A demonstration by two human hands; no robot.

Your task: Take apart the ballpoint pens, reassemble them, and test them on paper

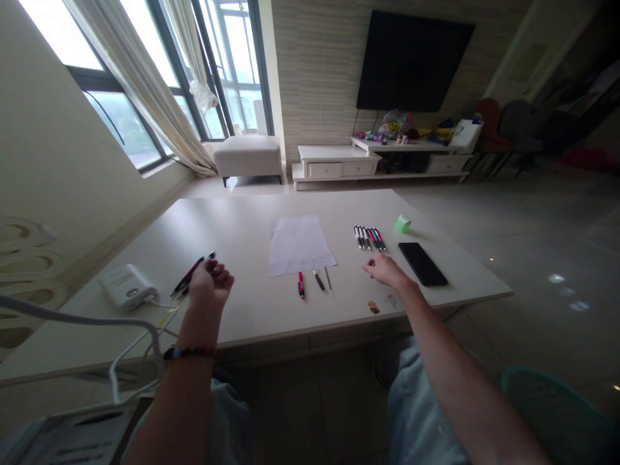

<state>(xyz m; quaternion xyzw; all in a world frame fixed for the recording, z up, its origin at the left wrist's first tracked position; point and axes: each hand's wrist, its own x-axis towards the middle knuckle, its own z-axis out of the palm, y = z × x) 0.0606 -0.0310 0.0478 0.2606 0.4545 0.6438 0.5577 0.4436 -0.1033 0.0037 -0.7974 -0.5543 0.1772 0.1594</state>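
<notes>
My left hand point(212, 281) is over the left part of the white table, its fingers curled, beside a few dark pens point(186, 280); whether it grips one is hidden. My right hand point(380, 267) is closed loosely, just below a row of several pens point(369, 238); anything between its fingers is too small to make out. Between the hands lies white paper point(298, 244). At its lower edge are a pink and black pen point(301, 285), a black pen part point(318, 280) and a thin refill point(328, 279).
A black phone point(422, 263) and a small green and white object point(403, 223) lie on the table's right side. A white box point(126, 287) with cables stands at the left. Stickers point(373, 307) are near the front edge.
</notes>
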